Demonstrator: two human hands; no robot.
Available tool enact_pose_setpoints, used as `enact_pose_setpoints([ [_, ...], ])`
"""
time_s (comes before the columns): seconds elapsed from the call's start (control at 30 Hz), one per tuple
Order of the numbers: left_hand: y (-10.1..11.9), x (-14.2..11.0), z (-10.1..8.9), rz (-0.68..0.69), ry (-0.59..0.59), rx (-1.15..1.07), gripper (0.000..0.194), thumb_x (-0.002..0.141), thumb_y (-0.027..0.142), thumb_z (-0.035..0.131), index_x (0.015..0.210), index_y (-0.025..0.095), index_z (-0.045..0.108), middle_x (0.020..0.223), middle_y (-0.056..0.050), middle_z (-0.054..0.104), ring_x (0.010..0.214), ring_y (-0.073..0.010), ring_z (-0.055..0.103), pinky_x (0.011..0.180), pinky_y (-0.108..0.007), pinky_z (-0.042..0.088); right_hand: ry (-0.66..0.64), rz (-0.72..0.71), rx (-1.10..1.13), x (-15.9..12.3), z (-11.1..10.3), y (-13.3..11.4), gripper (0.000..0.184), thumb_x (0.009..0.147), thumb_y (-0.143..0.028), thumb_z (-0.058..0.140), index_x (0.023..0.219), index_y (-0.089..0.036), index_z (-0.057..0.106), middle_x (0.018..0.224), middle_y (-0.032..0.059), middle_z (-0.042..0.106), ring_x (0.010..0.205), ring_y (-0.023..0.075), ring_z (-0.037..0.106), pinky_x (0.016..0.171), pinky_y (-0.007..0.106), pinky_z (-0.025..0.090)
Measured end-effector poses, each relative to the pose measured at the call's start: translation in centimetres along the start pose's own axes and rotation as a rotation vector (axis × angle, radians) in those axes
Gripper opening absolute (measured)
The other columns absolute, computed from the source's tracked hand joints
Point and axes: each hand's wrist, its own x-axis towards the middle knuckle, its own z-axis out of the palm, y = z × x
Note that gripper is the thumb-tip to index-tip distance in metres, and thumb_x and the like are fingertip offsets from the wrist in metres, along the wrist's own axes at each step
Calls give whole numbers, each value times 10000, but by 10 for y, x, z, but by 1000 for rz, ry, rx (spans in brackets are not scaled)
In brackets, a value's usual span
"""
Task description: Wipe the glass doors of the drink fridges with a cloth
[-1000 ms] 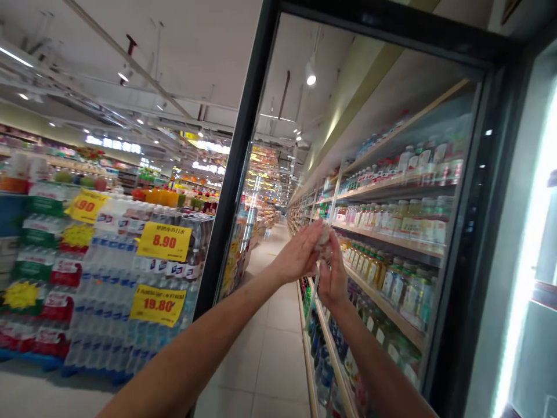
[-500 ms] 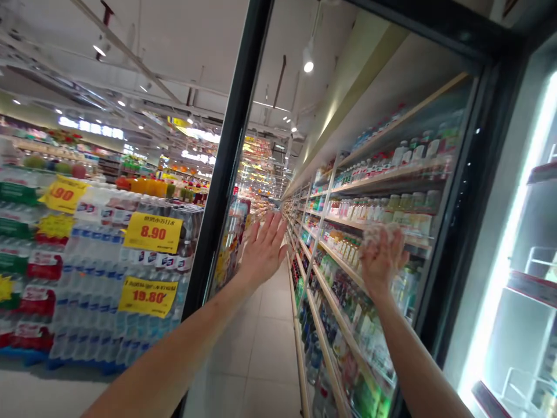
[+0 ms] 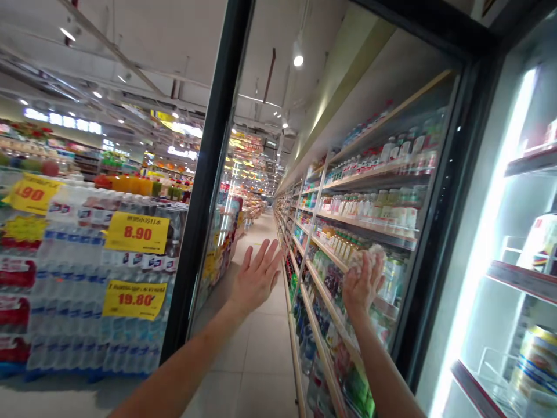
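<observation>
A glass door (image 3: 296,157) in a black frame stands open before me, with shelves of bottles showing in its pane. My left hand (image 3: 256,277) is raised flat toward the glass, fingers spread, and holds nothing. Farther right, my right hand (image 3: 362,284) presses a crumpled whitish cloth (image 3: 368,258) against the pane, its fingers over the cloth. Whether the left palm touches the glass I cannot tell.
On the right is a lit cooler with shelves (image 3: 522,281) and a few cans (image 3: 537,360). Stacked packs of bottled water (image 3: 73,290) with yellow price signs (image 3: 137,232) stand left of the door's black edge (image 3: 204,174).
Both hands have moved lower on the glass, the right one carrying the cloth down. The view has turned a little right, so more of the lit cooler shows.
</observation>
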Motion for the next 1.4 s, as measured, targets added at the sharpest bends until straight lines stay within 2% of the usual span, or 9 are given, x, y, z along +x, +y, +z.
enact_pose_setpoints([
  [0.07, 1, -1, 0, 4, 0, 0, 515, 864, 292, 437, 1358, 219, 309, 1401, -71, 345, 1343, -214, 195, 1112, -454, 118, 9, 75, 1, -12, -3, -3, 519, 858, -269, 380, 1362, -183, 295, 1446, 185, 227, 1338, 323, 202, 987, 631, 218],
  [0.27, -3, 3, 2, 7, 19, 15, 528, 860, 277, 439, 1365, 223, 295, 1392, -76, 352, 1328, -223, 235, 1103, -449, 161, -260, -479, 69, -63, 0, -39, 496, 822, -216, 456, 1303, -308, 378, 1468, 74, 223, 1339, 289, 222, 1036, 573, 204],
  [0.43, -2, 2, 5, 0, 9, -3, 551, 864, 270, 431, 1382, 236, 247, 1397, -72, 345, 1325, -228, 244, 1099, -462, 158, -11, 48, -74, -47, -12, 36, 498, 856, -242, 395, 1348, -221, 318, 1442, 166, 258, 1322, 307, 256, 982, 640, 220],
  [0.5, -2, 2, 7, -4, 11, -18, 575, 863, 269, 436, 1392, 240, 212, 1400, -75, 340, 1329, -228, 235, 1097, -467, 160, 43, 179, -84, -44, -13, 39, 513, 862, -247, 380, 1365, -193, 291, 1437, 192, 253, 1323, 318, 248, 965, 642, 246],
  [0.73, -2, 2, 8, -9, 27, -34, 596, 861, 266, 448, 1397, 254, 187, 1394, -76, 353, 1330, -221, 232, 1098, -458, 158, -269, -420, 40, -84, -5, -15, 496, 827, -208, 454, 1310, -293, 375, 1472, 82, 217, 1343, 285, 217, 1032, 575, 224],
  [0.97, 0, 2, 6, -10, 22, -34, 578, 856, 257, 443, 1389, 251, 220, 1396, -72, 351, 1334, -212, 220, 1106, -458, 148, 105, 185, -94, -64, -18, 64, 523, 871, -245, 348, 1382, -198, 248, 1435, 195, 251, 1334, 312, 225, 960, 662, 244],
  [1.2, -1, 2, 7, -3, 28, -14, 600, 856, 258, 453, 1397, 250, 192, 1397, -71, 347, 1335, -215, 216, 1103, -458, 159, -301, -446, 61, -100, -11, 0, 504, 817, -201, 466, 1300, -322, 385, 1454, 58, 266, 1338, 281, 232, 1048, 559, 214],
  [1.27, -1, 2, 7, 2, 36, -1, 604, 858, 260, 454, 1399, 249, 185, 1392, -71, 355, 1330, -217, 229, 1102, -456, 163, -227, -359, 12, -93, -14, 23, 495, 825, -211, 459, 1305, -306, 379, 1449, 78, 274, 1331, 279, 250, 1042, 577, 199],
  [1.4, -1, 3, 7, 1, 38, -6, 614, 857, 258, 455, 1401, 251, 171, 1391, -73, 355, 1324, -226, 246, 1096, -462, 175, 34, 214, -95, -54, -17, 72, 502, 872, -259, 359, 1367, -221, 284, 1428, 183, 278, 1317, 322, 263, 959, 655, 235],
])
